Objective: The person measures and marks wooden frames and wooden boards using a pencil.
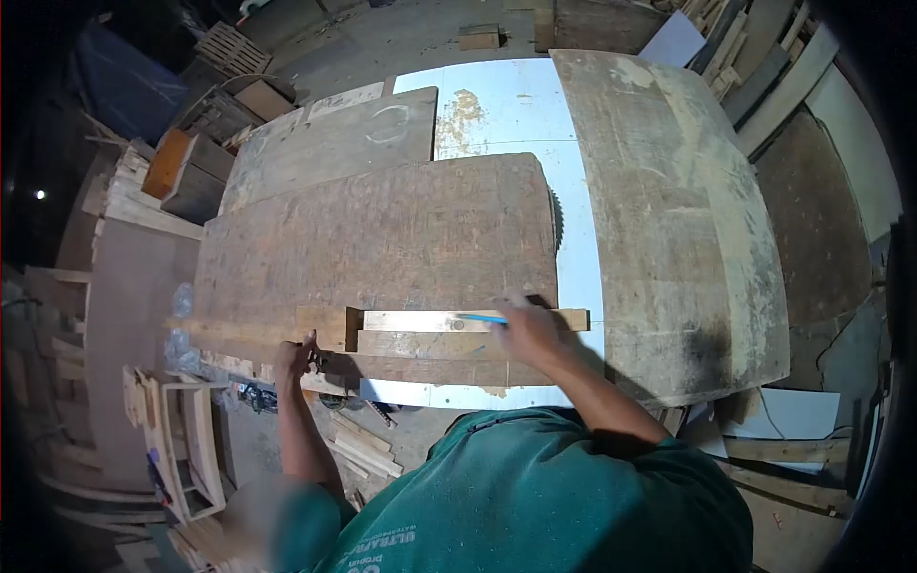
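While blue pencil (478, 317) is clamped in fingers of right hand (525, 329), slanted low, seemingly so tip meets wood, wooden strip (411, 323) is laid flat on plywood board (382, 229); left hand (298, 356) is placed near wooden block (331, 325), finger closure unclear.

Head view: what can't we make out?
Head: toothed blade, mostly hidden by the brown board.
Head: inner end of the blue stick, hidden by the right hand.
Head: left hand's grip, too small and dark.
Head: shirt lettering, cut off at bottom.
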Demonstrator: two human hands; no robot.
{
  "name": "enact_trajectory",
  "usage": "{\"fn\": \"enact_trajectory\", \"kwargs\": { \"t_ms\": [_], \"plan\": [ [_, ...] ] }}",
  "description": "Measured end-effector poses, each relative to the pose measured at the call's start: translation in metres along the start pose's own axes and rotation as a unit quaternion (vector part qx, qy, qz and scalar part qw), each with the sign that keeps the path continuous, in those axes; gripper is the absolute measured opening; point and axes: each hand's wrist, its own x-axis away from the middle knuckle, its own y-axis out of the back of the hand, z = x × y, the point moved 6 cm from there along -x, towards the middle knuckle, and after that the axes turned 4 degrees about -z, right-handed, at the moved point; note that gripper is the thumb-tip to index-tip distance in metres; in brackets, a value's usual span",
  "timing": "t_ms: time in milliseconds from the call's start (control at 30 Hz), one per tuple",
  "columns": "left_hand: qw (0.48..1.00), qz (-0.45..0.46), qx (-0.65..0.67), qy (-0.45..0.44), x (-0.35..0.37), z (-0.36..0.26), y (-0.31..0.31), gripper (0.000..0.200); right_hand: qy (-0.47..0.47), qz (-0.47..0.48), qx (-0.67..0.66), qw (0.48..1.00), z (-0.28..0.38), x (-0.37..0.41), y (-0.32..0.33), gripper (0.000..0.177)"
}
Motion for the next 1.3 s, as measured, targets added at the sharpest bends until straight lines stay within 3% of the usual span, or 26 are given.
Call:
{"fn": "enact_trajectory", "kwargs": {
  "t_ms": [67, 100, 133, 167, 233, 267, 367, 500, 600, 667, 700, 733, 800, 867, 933, 1067, 1200, 1300],
  "plan": [
    [0.988, -0.054, -0.143, 0.000, 0.015, -0.020, 0.024, 0.059, -0.040, -0.030, -0.026, 0.998, -0.006, 0.012, 0.054, 0.030],
    [0.985, -0.104, -0.130, -0.050, 0.027, -0.038, 0.034, 0.060, -0.106, -0.041, 0.014, 0.993, -0.043, 0.016, 0.049, 0.025],
    [0.976, -0.154, -0.116, -0.103, 0.041, -0.060, 0.040, 0.063, -0.064, -0.113, -0.009, 0.992, -0.069, 0.022, 0.054, 0.020],
    [0.962, -0.200, -0.099, -0.154, 0.053, -0.078, 0.041, 0.066, -0.101, -0.157, -0.021, 0.982, -0.091, 0.032, 0.064, 0.016],
    [0.919, -0.198, -0.024, -0.340, 0.067, -0.116, 0.022, 0.067, -0.154, -0.160, -0.037, 0.974, -0.119, 0.047, 0.080, 0.016],
    [0.911, -0.206, -0.064, -0.351, 0.085, -0.135, 0.016, 0.056, -0.194, -0.141, -0.020, 0.971, -0.128, 0.054, 0.084, 0.018],
    [0.942, -0.095, -0.090, -0.308, 0.062, -0.122, -0.009, 0.050, -0.249, -0.124, -0.017, 0.960, -0.150, 0.075, 0.086, 0.020],
    [0.952, -0.074, -0.121, -0.273, -0.004, -0.073, -0.007, 0.046, -0.308, -0.150, 0.013, 0.939, -0.151, 0.104, 0.101, 0.025],
    [0.965, -0.124, -0.172, -0.154, -0.019, -0.059, 0.015, 0.052, -0.311, -0.232, -0.097, 0.916, -0.190, 0.137, 0.103, 0.026],
    [0.949, -0.186, -0.149, -0.205, -0.007, -0.082, 0.021, 0.054, -0.247, -0.335, -0.139, 0.898, -0.249, 0.173, 0.109, 0.028],
    [0.938, -0.213, -0.135, -0.238, 0.004, -0.100, 0.018, 0.056, -0.260, -0.381, -0.132, 0.877, -0.253, 0.194, 0.121, 0.029],
    [0.909, -0.212, -0.059, -0.354, 0.026, -0.129, 0.011, 0.057, -0.271, -0.427, -0.125, 0.854, -0.259, 0.215, 0.132, 0.030],
    [0.836, -0.134, 0.002, -0.533, 0.098, -0.192, -0.016, 0.064, -0.384, -0.505, -0.053, 0.771, -0.235, 0.256, 0.187, 0.034],
    [0.798, -0.020, 0.032, -0.601, 0.162, -0.229, -0.050, 0.085, -0.426, -0.550, 0.058, 0.716, -0.269, 0.337, 0.197, 0.043],
    [0.786, 0.050, 0.012, -0.616, 0.207, -0.247, -0.065, 0.103, -0.467, -0.624, -0.016, 0.626, -0.277, 0.390, 0.203, 0.047],
    [0.781, -0.020, -0.033, -0.623, 0.232, -0.254, -0.076, 0.100, -0.500, -0.699, -0.173, 0.481, -0.318, 0.469, 0.146, 0.045],
    [0.760, -0.089, -0.056, -0.641, 0.233, -0.254, -0.081, 0.099, -0.527, -0.625, -0.433, 0.382, -0.364, 0.465, 0.073, 0.033],
    [0.744, -0.104, -0.024, -0.660, 0.236, -0.258, -0.079, 0.094, -0.536, -0.557, -0.517, 0.367, -0.411, 0.451, 0.036, 0.033]
  ]
}}
